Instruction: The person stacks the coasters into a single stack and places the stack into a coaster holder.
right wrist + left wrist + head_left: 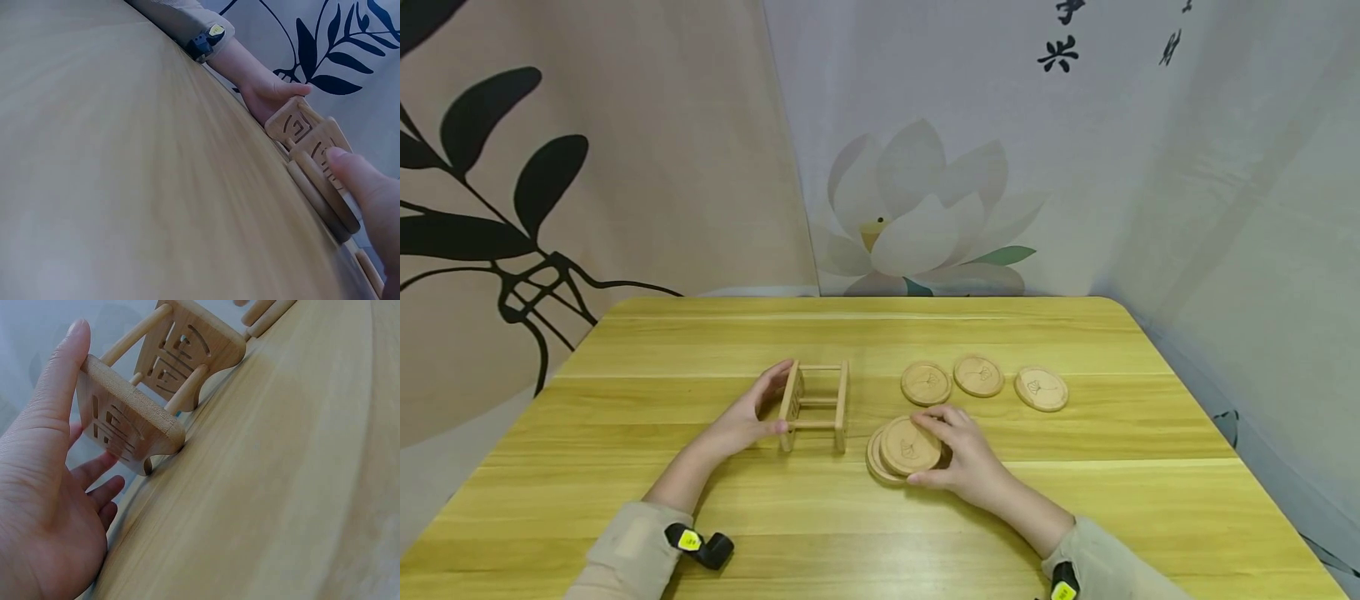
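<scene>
Rack held, top coaster pinched.
Left hand, spread wide, grips one side, perhaps for steadiness; right hand, partly closed, pinches the rim.

- Wooden rack: pale, upright on the tabletop, 2 slotted side panels joined by rods; left hand grips its left panel.
- Upper coaster: round, wooden, leaf drawing on top; right hand holds its rim.
- Lower coaster: beneath it, partly covered.
- 3 more coasters: flat, farther back.
</scene>
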